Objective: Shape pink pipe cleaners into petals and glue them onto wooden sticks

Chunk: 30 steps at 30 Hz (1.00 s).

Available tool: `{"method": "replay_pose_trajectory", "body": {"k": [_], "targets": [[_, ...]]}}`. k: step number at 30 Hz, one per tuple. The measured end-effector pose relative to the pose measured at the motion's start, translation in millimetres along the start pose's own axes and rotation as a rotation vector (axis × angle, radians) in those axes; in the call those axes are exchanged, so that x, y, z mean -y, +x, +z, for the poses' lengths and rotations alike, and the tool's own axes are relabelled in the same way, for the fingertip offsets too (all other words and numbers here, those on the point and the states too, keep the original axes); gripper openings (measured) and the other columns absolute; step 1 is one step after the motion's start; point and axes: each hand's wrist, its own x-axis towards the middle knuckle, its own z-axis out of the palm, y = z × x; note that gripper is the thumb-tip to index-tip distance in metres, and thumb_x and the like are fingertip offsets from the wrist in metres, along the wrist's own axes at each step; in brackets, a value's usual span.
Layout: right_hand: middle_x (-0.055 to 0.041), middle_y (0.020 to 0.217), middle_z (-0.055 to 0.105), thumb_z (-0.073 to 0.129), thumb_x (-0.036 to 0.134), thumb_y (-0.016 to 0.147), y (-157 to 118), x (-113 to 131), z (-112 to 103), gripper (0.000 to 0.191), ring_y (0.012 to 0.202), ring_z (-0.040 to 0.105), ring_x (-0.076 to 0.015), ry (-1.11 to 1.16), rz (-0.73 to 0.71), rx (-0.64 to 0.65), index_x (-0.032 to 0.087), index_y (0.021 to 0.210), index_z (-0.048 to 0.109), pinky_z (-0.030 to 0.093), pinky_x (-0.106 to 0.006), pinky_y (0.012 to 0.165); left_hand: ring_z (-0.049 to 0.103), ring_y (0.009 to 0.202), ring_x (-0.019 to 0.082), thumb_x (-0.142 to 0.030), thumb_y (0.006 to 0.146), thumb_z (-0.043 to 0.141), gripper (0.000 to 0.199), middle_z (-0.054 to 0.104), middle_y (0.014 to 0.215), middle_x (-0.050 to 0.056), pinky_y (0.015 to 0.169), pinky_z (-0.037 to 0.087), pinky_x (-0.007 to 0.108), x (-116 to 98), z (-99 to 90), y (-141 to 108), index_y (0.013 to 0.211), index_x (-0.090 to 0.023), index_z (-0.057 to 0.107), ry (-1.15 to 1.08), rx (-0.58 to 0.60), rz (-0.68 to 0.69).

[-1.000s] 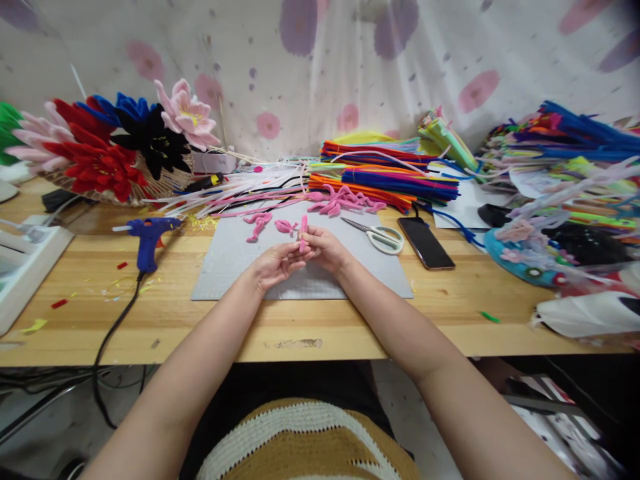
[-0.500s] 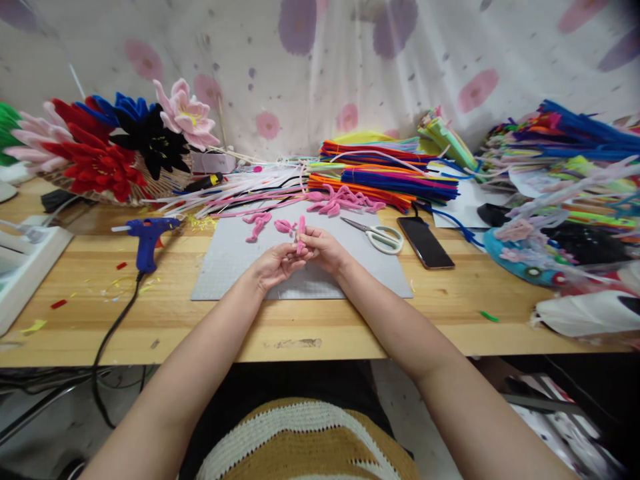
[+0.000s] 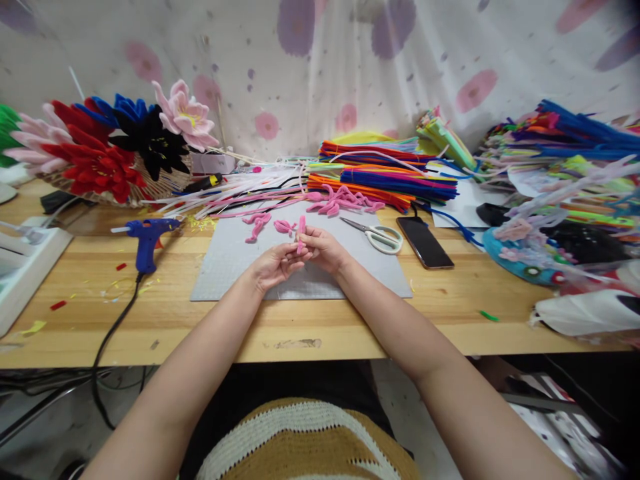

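A wooden counter [image 3: 340, 337] carries everything, with fuzzy flowers [image 3: 105, 167] in red, black, blue and pink massed at its far left. A grey mat [image 3: 230, 267] lies in the middle, and bundles of coloured stems [image 3: 390, 187] are stacked behind it. A blue glue gun [image 3: 145, 243] sits left of the mat, a dark-screened phone [image 3: 426, 243] just beyond its right edge, and open scissors [image 3: 384, 239] rest on its right side. Over the mat the two hands meet: the left hand [image 3: 277, 267] and the right hand [image 3: 323, 248] are both closed to a narrow fingertip pinch on one small pink strip [image 3: 301, 225]. It stands nearly upright between them, its upper end free. Just behind lie a pink pile [image 3: 343, 202], a curled pink piece [image 3: 257, 225] and a smaller looped one [image 3: 284, 227].

Hardly anything has changed over the last second — the strip has barely shifted and both pinches remain — so the work looks to be at a point of slow, close fingering rather than reaching.
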Motion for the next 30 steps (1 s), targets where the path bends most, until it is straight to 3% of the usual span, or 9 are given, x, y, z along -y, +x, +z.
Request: {"method": "replay_pose_trajectory", "body": {"k": [8, 13, 17, 19, 24, 30], "targets": [[0.0024, 0.057, 0.059, 0.071, 0.026, 0.062, 0.5, -1.2, -0.8, 0.020, 0.050, 0.054, -0.0063, -0.011, 0.003, 0.016, 0.015, 0.069, 0.056, 0.043, -0.017, 0.050, 0.064, 0.055, 0.009, -0.005, 0.079, 0.045, 0.026, 0.065, 0.056, 0.003, 0.050, 0.050, 0.011, 2.2, 1.6, 2.6, 0.060, -0.008, 0.062, -0.001, -0.004, 0.064], [0.0032, 0.055, 0.057, 0.071, 0.028, 0.062, 0.3, 0.6, -0.5, 0.021, 0.049, 0.051, -0.0057, -0.040, -0.010, 0.017, 0.015, 0.068, 0.056, 0.041, -0.017, 0.050, 0.065, 0.059, 0.009, -0.006, 0.075, 0.051, 0.019, 0.066, 0.060, 0.003, 0.054, 0.051, 0.013, 4.6, -0.4, 4.7, 0.061, -0.010, 0.064, 0.038, 0.041, 0.135], [0.0024, 0.057, 0.057, 0.071, 0.030, 0.062, 0.0, 4.9, -1.5, 0.023, 0.050, 0.050, -0.0066, -0.145, -0.023, -0.023, 0.015, 0.067, 0.055, 0.039, -0.019, 0.049, 0.066, 0.070, 0.014, -0.015, 0.072, 0.058, 0.010, 0.068, 0.070, 0.006, 0.060, 0.054, 0.021, 4.6, -6.5, 7.0, 0.068, -0.011, 0.066, 0.153, 0.091, 0.186], [0.0016, 0.057, 0.058, 0.071, 0.032, 0.061, -0.2, 6.7, -2.7, 0.025, 0.050, 0.048, -0.0067, -0.247, -0.049, -0.059, 0.015, 0.065, 0.054, 0.037, -0.020, 0.049, 0.066, 0.076, 0.018, -0.024, 0.071, 0.061, 0.014, 0.069, 0.077, 0.008, 0.062, 0.054, 0.027, 4.4, -10.4, 8.6, 0.074, -0.011, 0.067, 0.244, 0.112, 0.237], [0.0051, 0.050, 0.049, 0.070, 0.038, 0.061, -1.0, 8.5, -5.9, 0.029, 0.042, 0.037, -0.0038, -0.469, -0.109, -0.132, 0.014, 0.060, 0.053, 0.027, -0.019, 0.043, 0.065, 0.070, 0.017, -0.035, 0.057, 0.074, 0.030, 0.068, 0.067, 0.006, 0.064, 0.053, 0.029, 6.1, -16.1, 11.8, 0.072, -0.011, 0.066, 0.510, -0.021, 0.358], [0.0079, 0.042, 0.036, 0.067, 0.044, 0.061, -0.8, 12.0, -9.5, 0.035, 0.039, 0.030, -0.0033, -0.453, -0.088, -0.240, 0.016, 0.057, 0.047, 0.019, -0.019, 0.039, 0.061, 0.058, 0.014, -0.037, 0.056, 0.075, 0.028, 0.065, 0.059, 0.005, 0.061, 0.050, 0.027, 10.7, -12.9, 11.2, 0.064, -0.012, 0.064, 0.648, -0.054, 0.420]]}}
